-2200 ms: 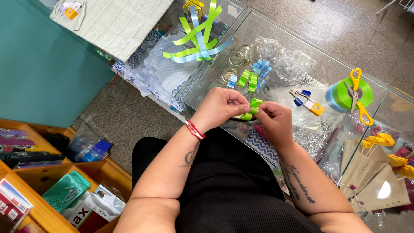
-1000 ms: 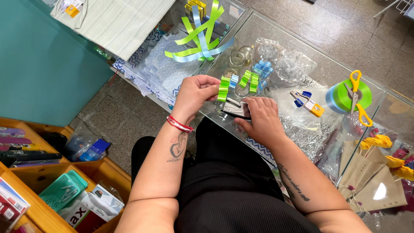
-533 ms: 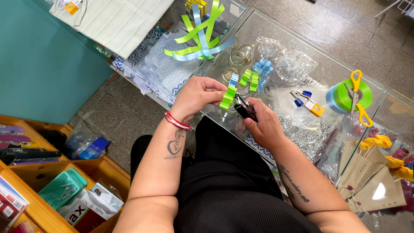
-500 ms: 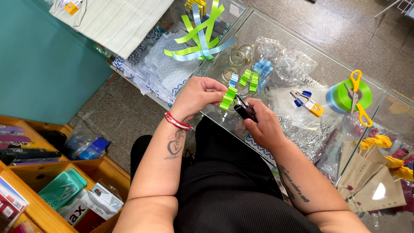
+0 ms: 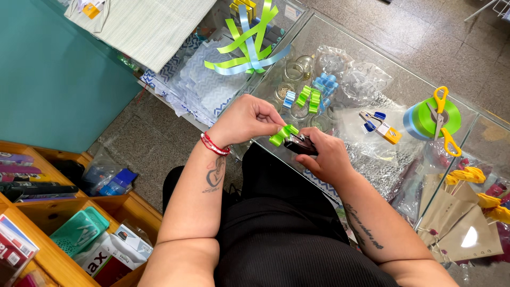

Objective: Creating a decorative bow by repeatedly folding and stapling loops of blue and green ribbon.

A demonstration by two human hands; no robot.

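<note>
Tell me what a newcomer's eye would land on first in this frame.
At centre, the left hand pinches a folded lime-green ribbon loop against a small dark stapler gripped in the right hand. To the right, on the glass counter, yellow-handled scissors lie across a green ribbon spool.

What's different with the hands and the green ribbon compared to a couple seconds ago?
The right hand picked up a small dark stapler and brought it to the folded green ribbon loop, pinched throughout by the left hand. The yellow-handled scissors and ribbon roll stayed put.
</note>
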